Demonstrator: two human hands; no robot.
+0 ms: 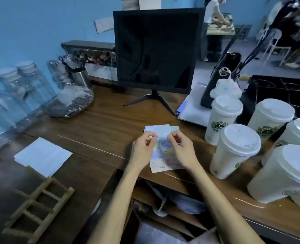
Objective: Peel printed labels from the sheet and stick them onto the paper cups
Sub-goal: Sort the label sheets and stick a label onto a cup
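At centre frame the left hand and right hand both pinch the label sheet, which lies between them above the desk. Lidded paper cups cluster at right.

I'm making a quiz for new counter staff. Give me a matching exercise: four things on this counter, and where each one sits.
Things:
1. monitor
2. label sheets
3. lidded paper cups
4. small wooden ladder rack

Places:
A. near left corner of the counter
B. right side of the counter
C. far side, centre
D. under both hands, centre

Pairs: 1-C, 2-D, 3-B, 4-A
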